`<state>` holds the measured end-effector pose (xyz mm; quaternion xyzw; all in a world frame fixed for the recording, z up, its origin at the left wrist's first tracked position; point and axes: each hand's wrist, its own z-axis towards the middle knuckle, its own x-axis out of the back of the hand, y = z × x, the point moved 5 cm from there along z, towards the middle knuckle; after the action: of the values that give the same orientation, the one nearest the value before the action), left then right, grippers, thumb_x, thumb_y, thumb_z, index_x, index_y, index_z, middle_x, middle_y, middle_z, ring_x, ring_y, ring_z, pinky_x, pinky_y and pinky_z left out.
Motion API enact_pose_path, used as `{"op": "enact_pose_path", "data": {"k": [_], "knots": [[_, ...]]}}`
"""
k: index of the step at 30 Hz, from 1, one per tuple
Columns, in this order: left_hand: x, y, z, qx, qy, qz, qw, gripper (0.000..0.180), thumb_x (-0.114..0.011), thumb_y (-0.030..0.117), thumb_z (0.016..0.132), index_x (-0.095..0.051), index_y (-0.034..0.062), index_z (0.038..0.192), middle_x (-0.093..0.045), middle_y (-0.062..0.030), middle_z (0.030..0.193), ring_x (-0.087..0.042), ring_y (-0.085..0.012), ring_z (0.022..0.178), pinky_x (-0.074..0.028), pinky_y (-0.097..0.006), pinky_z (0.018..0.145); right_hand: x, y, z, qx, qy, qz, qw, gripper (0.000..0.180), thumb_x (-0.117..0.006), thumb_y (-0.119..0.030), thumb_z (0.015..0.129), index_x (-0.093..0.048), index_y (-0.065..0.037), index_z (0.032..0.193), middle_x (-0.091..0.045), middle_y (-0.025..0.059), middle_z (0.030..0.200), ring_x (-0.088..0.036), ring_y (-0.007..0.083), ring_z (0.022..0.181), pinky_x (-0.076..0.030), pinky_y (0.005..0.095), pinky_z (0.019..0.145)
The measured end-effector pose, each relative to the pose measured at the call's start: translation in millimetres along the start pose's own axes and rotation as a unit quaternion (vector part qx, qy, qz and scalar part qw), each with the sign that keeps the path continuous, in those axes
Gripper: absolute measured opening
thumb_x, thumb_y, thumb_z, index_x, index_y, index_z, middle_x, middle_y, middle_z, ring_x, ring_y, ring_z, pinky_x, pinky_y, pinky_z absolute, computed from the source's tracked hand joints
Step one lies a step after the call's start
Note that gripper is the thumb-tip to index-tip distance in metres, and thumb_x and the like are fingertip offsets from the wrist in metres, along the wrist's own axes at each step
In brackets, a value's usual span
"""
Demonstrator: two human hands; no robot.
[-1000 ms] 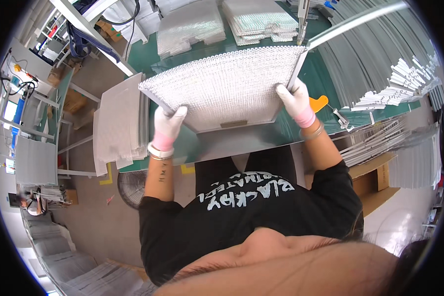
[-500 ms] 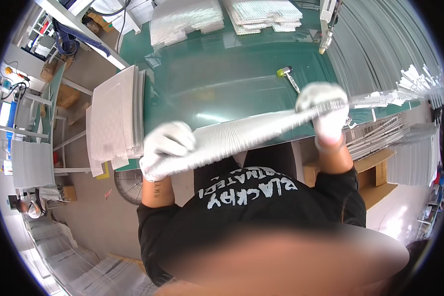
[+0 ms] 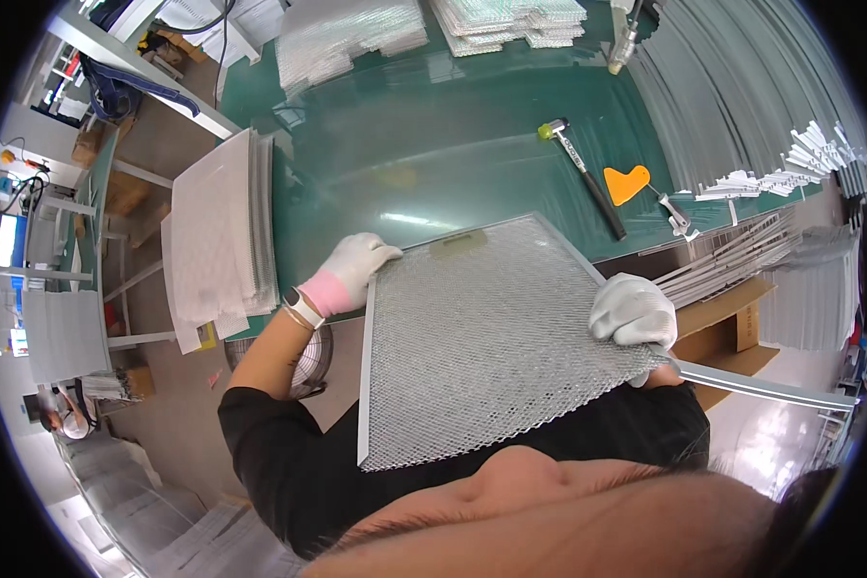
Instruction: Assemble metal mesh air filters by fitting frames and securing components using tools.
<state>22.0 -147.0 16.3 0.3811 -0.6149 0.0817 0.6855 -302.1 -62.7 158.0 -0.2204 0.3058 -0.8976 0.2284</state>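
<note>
A square metal mesh panel (image 3: 496,337) with a thin frame lies flat between the person's two gloved hands, its far edge resting over the near edge of the green worktop (image 3: 433,144) and its near part overhanging toward the person's dark shirt. The left hand (image 3: 354,270) has its grip closed on the panel's far left corner, fingers curled over the frame, a watch and a pink cuff showing at the wrist. The right hand (image 3: 632,310) is closed on the panel's right edge, and under it a long pale metal strip (image 3: 761,385) runs out to the right. Beyond the panel the worktop carries a mallet (image 3: 583,173) with a black handle, lying well apart from the hands, and just beside it an orange heart-shaped scraper (image 3: 626,181). Farther back sit stacks of mesh sheets (image 3: 352,34) (another pile stands to their right, near the far edge). A heap of white panels (image 3: 217,236) leans over the worktop's left edge, near the left hand. To the right lie bundles of grey metal strips (image 3: 742,87) and short white profile pieces (image 3: 809,164), with a cardboard box (image 3: 732,328) below them, close to the right hand. Nothing lies between the hands and the panel; the person's own chin fills the lower edge and hides the panel's near side.
</note>
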Motion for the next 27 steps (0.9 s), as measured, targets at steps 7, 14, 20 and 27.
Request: {"op": "enact_pose_path", "data": {"k": [7, 14, 20, 27], "knots": [[20.3, 6.1, 29.1, -0.014, -0.078, -0.208, 0.975, 0.037, -0.056, 0.023, 0.088, -0.059, 0.0031, 0.12, -0.059, -0.0177, 0.121, -0.053, -0.0318, 0.117, -0.041, -0.039, 0.1, -4.8, 14.7, -19.3, 0.008, 0.042, 0.009, 0.999, 0.05, -0.07, -0.046, 0.077, -0.047, -0.005, 0.062, -0.057, 0.0121, 0.063, -0.059, 0.0299, 0.053, -0.043, 0.0377, 0.045], [-27.5, 45.3, 125.7, -0.119, -0.159, -0.249, 0.948, 0.062, -0.044, 0.042, 0.098, -0.035, 0.0004, 0.142, -0.035, -0.0204, 0.147, -0.031, -0.0321, 0.138, -0.024, -0.039, 0.114, -1.7, 7.9, -9.2, -0.022, 0.14, 0.002, 0.99, 0.043, -0.069, -0.046, 0.08, -0.054, -0.006, 0.07, -0.064, 0.01, 0.071, -0.064, 0.0281, 0.064, -0.051, 0.0373, 0.057], [75.0, 41.6, 48.5, -0.358, -0.142, -0.542, 0.747, 0.098, -0.052, 0.077, 0.078, -0.052, -0.0085, 0.127, -0.058, -0.0238, 0.123, -0.058, -0.034, 0.114, -0.046, -0.042, 0.096, 24.5, 31.0, 5.1, -0.002, 0.221, -0.056, 0.974, 0.032, -0.067, -0.033, 0.088, -0.055, -0.006, 0.076, -0.064, 0.0099, 0.073, -0.063, 0.0228, 0.065, -0.049, 0.0342, 0.057], [134.9, 73.2, -39.5, -0.062, 0.653, -0.233, 0.718, 0.014, -0.055, -0.003, 0.082, -0.058, -0.0029, 0.096, -0.064, -0.0124, 0.097, -0.059, -0.0178, 0.083, -0.047, -0.029, 0.073, 69.4, 89.1, 85.7, -0.164, 0.364, -0.107, 0.91, 0.015, -0.066, -0.014, 0.087, -0.063, -0.002, 0.081, -0.058, 0.0002, 0.077, -0.046, 0.0086, 0.064, -0.043, 0.0249, 0.062]]}}
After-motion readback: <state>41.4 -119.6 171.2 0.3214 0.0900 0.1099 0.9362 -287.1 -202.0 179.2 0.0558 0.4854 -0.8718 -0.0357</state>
